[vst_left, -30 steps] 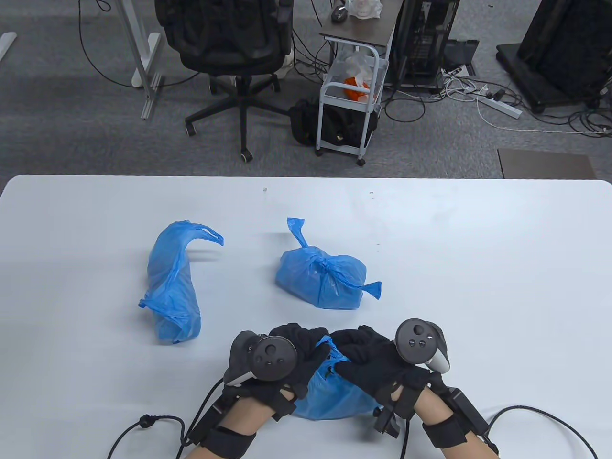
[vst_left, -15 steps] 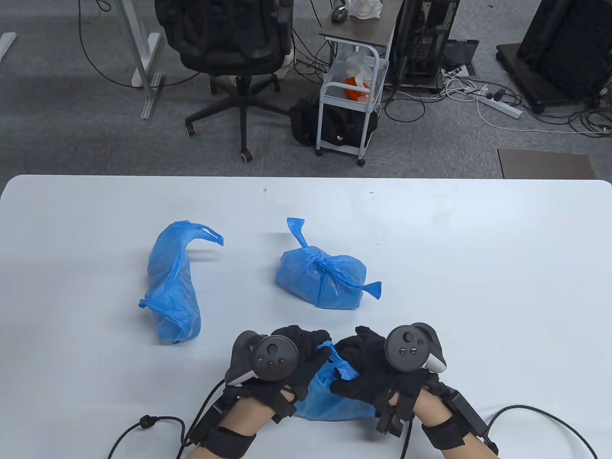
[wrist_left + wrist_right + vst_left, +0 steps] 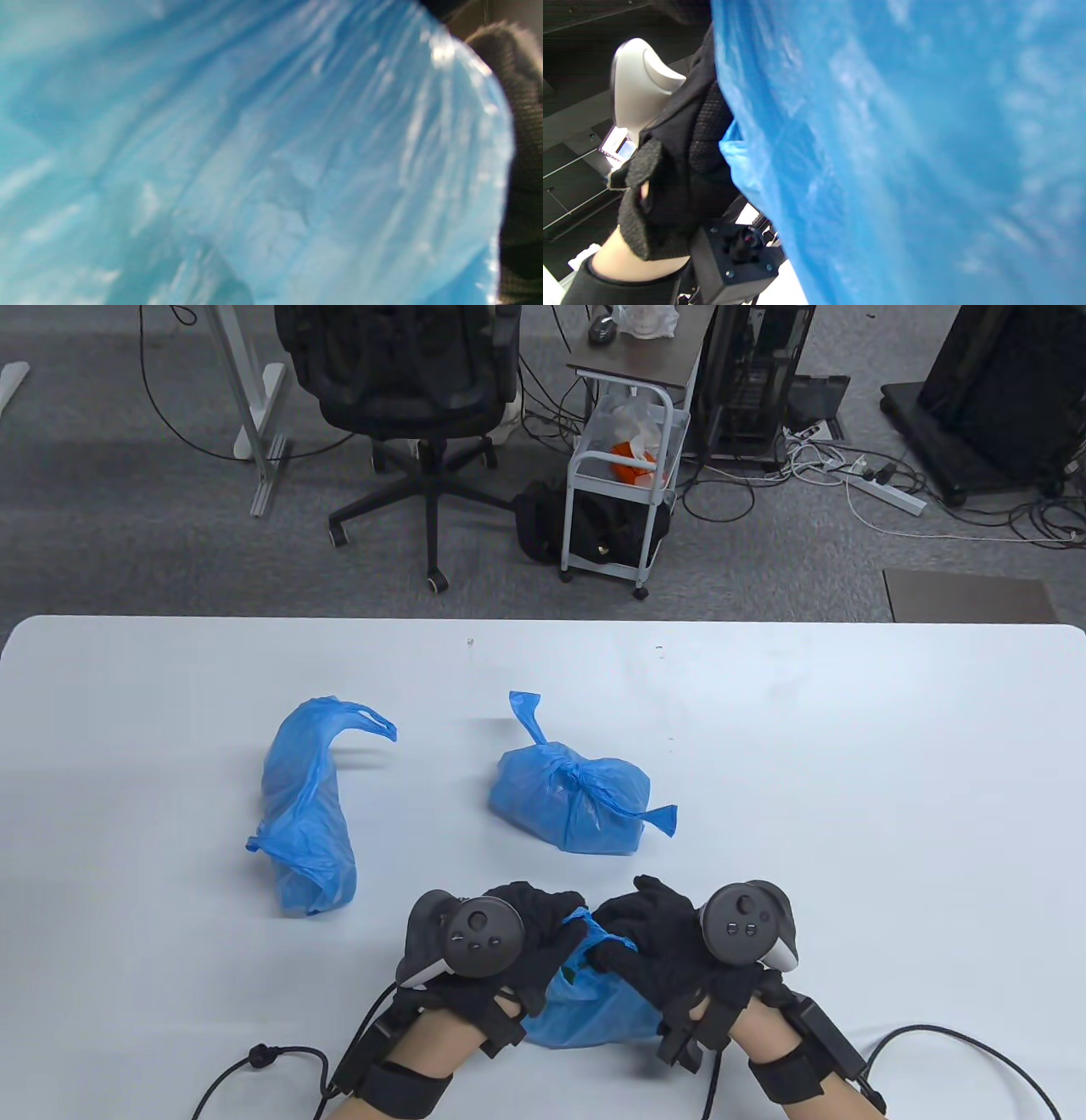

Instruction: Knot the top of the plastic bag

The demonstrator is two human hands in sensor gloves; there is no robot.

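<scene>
A filled blue plastic bag (image 3: 594,1014) sits at the table's front edge between my hands. My left hand (image 3: 543,929) grips the bag's top from the left. My right hand (image 3: 632,929) grips the top from the right, fingers curled over a blue strip (image 3: 581,920) that sticks up between the two hands. The bag's top is mostly hidden under the gloves. Blue plastic (image 3: 254,152) fills the left wrist view close up. The right wrist view shows the bag (image 3: 925,161) and my left hand (image 3: 678,178) beside it.
A knotted blue bag (image 3: 573,797) lies mid-table just beyond my hands. An untied blue bag (image 3: 307,806) lies to the left. Cables (image 3: 263,1056) trail from both wrists at the white table's front edge (image 3: 127,1069). A chair and cart stand beyond the table.
My right hand shifted slightly left and then back right while working the bag's top. The blue strip between the hands is now more covered. The left hand has barely moved.
</scene>
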